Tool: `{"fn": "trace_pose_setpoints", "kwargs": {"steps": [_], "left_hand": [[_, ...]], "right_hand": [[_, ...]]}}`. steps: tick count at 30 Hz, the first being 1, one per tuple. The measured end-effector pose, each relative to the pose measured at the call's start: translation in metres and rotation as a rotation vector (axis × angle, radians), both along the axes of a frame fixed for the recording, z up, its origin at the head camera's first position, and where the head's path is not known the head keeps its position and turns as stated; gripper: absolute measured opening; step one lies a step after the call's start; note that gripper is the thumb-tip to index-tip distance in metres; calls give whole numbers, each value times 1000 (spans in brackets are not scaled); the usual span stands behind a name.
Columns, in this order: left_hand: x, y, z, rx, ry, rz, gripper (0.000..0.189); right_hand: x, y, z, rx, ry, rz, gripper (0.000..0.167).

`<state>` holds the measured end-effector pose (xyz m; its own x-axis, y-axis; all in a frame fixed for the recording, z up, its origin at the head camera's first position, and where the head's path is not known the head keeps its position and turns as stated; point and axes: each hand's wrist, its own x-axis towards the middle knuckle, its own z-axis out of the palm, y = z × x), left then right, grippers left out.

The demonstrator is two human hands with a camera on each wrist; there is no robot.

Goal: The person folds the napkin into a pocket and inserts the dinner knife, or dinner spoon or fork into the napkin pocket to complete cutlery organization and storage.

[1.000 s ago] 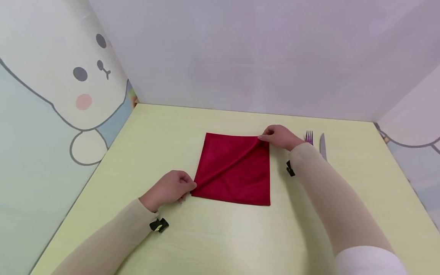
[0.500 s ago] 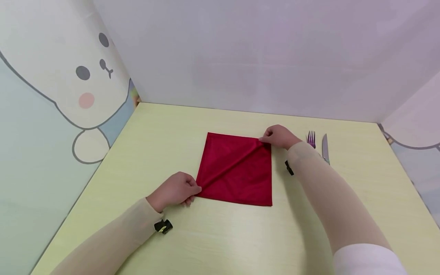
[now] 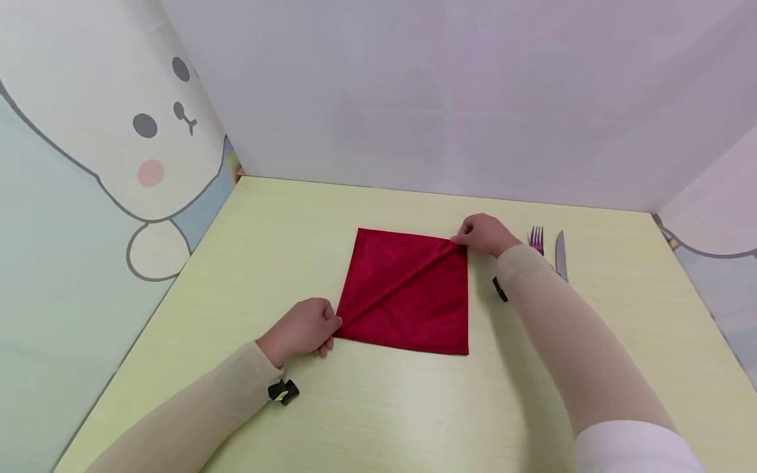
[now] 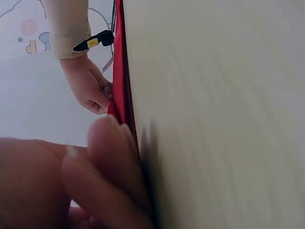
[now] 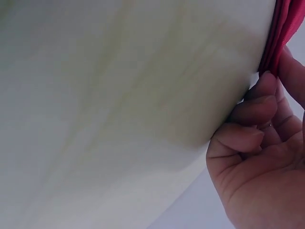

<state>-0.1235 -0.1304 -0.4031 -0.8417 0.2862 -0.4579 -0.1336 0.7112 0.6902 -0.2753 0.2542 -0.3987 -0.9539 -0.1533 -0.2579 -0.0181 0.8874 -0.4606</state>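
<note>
A red cloth napkin [image 3: 408, 305], folded into a layered square, lies on the table, with a raised diagonal ridge running from its near left corner to its far right one. At the near left corner my left hand [image 3: 303, 325] pinches the cloth between thumb and fingers. The right hand [image 3: 486, 233] grips the far right corner in the same way. Seen from the right wrist, stacked red layers [image 5: 288, 28] sit between that thumb and the curled fingers. The left wrist view has the left fingers [image 4: 105, 176] up close, partly hiding the cloth.
A fork [image 3: 536, 240] and a knife [image 3: 561, 253] lie right of the napkin, partly covered by the right forearm. The pale wooden table [image 3: 378, 407] meets a light curtain [image 3: 414, 98] at its back edge. A cartoon-printed curtain [image 3: 160, 249] borders the left side.
Over the last half second my hands have drawn slightly apart, each towards its own corner of the napkin. Both keep their pinch, and the diagonal ridge stays.
</note>
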Motion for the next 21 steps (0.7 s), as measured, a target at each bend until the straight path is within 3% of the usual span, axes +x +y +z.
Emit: {"fn": "trace_pose_setpoints", "kwargs": {"steps": [12,21], "left_hand": [[3,-3,-1,14,-39,29,21],[-6,-12,-9,132,-137,69,21]], "right_hand": [[-1,-3,-1,13,-41,-60,35],[-1,3,2,8,-66,-124,43]]}}
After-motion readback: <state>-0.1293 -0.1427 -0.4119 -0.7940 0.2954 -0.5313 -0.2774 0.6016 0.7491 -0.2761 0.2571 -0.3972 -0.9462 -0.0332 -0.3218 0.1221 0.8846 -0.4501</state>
